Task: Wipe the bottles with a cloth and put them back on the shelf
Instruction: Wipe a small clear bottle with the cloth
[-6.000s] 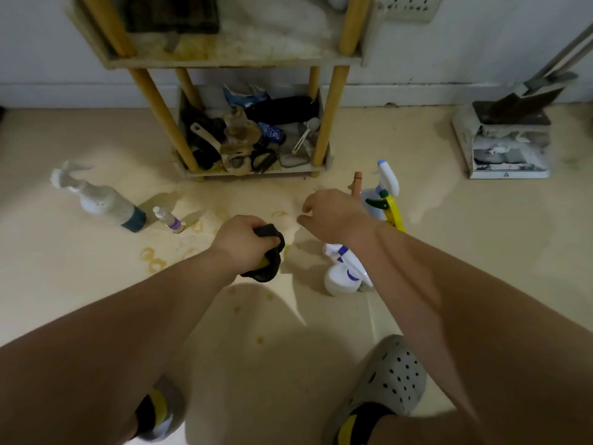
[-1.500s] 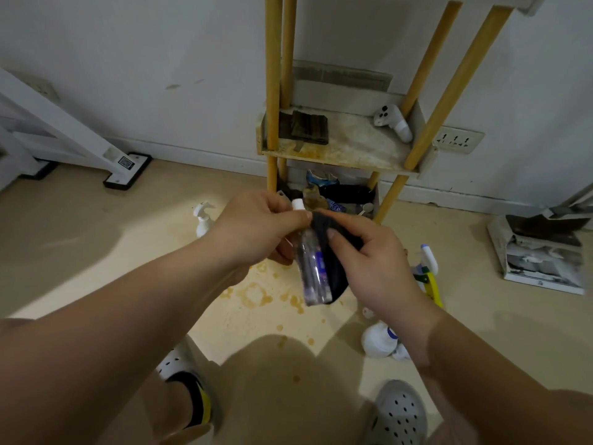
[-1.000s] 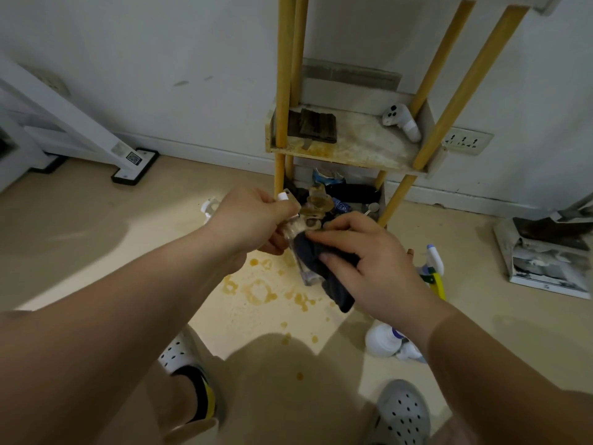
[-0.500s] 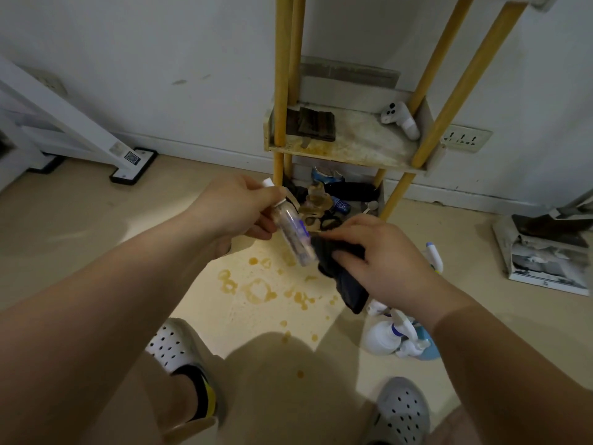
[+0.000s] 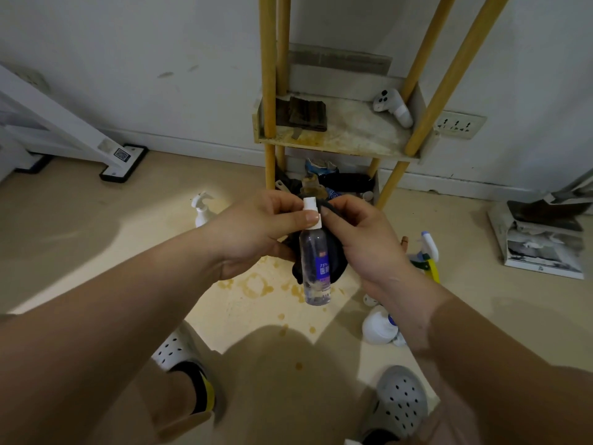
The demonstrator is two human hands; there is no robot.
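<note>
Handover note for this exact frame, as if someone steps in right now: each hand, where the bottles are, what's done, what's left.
Left hand: pinches the white cap of the small clear bottle, which hangs upright.
Right hand: holds the dark cloth behind that bottle.
On the floor: white spray bottle at left, white bottle by the right forearm, yellow-green sprayer.
Done: no bottle stands on the shelf middle tier.
Left: finish wiping this one, shelve it, then likely the three on the floor.
</note>
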